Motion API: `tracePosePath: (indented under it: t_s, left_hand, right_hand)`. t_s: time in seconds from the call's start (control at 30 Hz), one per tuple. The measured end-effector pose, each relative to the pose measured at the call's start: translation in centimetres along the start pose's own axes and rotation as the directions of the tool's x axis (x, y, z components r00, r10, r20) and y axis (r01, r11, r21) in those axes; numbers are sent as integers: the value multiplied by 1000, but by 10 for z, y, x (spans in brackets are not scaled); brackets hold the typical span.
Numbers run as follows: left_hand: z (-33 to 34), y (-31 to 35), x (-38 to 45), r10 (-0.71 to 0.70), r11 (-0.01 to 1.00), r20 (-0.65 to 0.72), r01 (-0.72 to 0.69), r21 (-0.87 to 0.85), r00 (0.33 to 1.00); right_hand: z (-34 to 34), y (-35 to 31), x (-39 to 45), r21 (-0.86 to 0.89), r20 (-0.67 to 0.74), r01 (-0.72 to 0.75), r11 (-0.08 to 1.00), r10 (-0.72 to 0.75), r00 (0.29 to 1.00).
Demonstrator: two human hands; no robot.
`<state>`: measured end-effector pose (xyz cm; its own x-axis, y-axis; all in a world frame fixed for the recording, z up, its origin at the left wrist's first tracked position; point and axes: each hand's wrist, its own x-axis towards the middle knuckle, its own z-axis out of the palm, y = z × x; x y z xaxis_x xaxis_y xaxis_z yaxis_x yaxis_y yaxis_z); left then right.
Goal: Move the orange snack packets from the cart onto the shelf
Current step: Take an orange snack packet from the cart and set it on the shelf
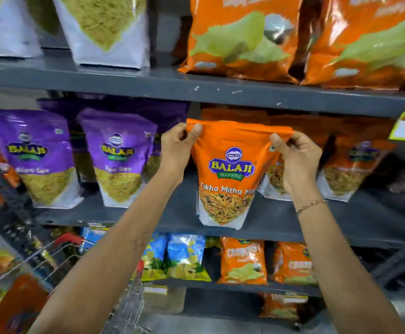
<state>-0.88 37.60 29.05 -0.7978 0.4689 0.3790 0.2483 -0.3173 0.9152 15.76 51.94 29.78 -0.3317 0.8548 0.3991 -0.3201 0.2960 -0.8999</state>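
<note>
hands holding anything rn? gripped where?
Orange Balaji Tikha Mitha Mix packet, pinched at its top corners: left hand on one, right hand on the other.

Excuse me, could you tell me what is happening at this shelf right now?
A person is stocking snacks. The left hand and right hand each pinch a top corner of an orange snack packet, holding it upright at the front of the middle shelf, its base at the shelf edge. More orange packets stand behind it to the right, purple packets to the left. The cart sits at lower left.
</note>
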Motion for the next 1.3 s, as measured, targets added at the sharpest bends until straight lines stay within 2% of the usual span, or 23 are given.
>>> tracePosePath:
  t_s: [0.17, 0.7, 0.8, 0.9, 0.97, 1.03, 1.13, 1.2, 1.3]
  left_hand:
    - [32, -25, 10, -74, 997, 2, 74, -24, 997]
    - [66, -52, 18, -66, 997, -54, 68, 40, 996]
    - [64, -53, 13, -63, 992, -16, 64, 108, 998]
    - [49, -62, -3, -55, 978, -15, 57, 203, 998]
    - [29, -72, -18, -80, 971, -28, 84, 223, 996]
    - [-3, -80, -37, -103, 963, -83, 120, 239, 991]
    - [-70, -86, -66, -129, 943, -187, 179, 280, 974]
    - [-122, -85, -88, -143, 932, -294, 229, 282, 945]
    - [-196, -76, -127, -174, 911, -459, 319, 262, 871]
  right_hand:
    - [-21, 16, 31, -30, 12, -16, 999, 16, 1000]
    - [-37, 57, 66, -58, 40, -40, 997, 43, 998]
    - [-35, 64, 58, -71, -61, -39, 997, 35, 998]
    - [-26, 76, 25, -63, -305, -10, 998, -10, 952]
    - [-11, 86, -11, -82, -351, 31, 996, -58, 935]
    - [12, 97, -49, -66, -221, 38, 997, -52, 974]
    - [58, 113, -95, -68, 105, -18, 998, 25, 994]
    - [94, 120, -121, -98, 301, -74, 992, 100, 948]
    - [148, 126, -159, -174, 571, -93, 980, 178, 802]
